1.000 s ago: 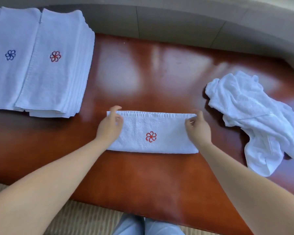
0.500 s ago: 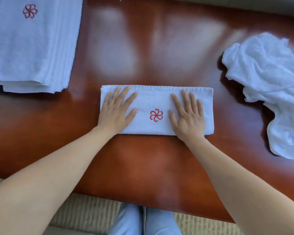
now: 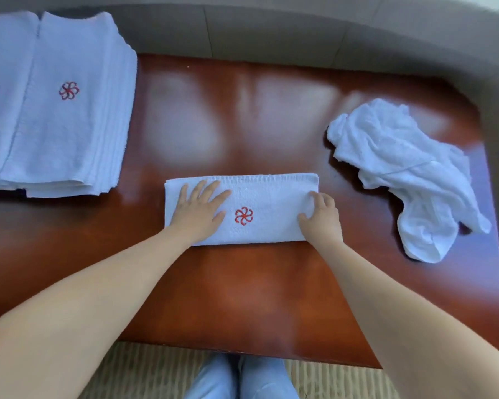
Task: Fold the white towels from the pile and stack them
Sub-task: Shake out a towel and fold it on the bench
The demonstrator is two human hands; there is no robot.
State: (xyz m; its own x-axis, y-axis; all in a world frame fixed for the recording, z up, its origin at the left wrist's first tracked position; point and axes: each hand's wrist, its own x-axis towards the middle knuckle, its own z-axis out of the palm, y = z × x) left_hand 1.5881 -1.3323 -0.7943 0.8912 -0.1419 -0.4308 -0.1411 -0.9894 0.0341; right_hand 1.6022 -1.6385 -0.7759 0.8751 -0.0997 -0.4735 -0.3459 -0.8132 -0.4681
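A white towel (image 3: 267,194) with a red flower mark lies folded into a long strip in the middle of the red-brown table (image 3: 242,298). My left hand (image 3: 198,210) rests flat on its left half, fingers spread. My right hand (image 3: 321,218) is at the towel's right end, fingers curled over the cloth there. A crumpled pile of white towels (image 3: 404,174) lies to the right. At the far left, a stack of folded towels (image 3: 67,110) with a red flower on top sits beside a second stack (image 3: 0,96) with a blue flower.
A grey upholstered seat back (image 3: 271,27) curves around the table's far and right sides. Below the table's near edge I see a ribbed beige floor (image 3: 144,370) and blue-clad knees (image 3: 242,378).
My right hand has slid from flat on the towel to its right end and curled its fingers onto the cloth. My left hand stays flat. The camera has tilted up, showing the stacks again.
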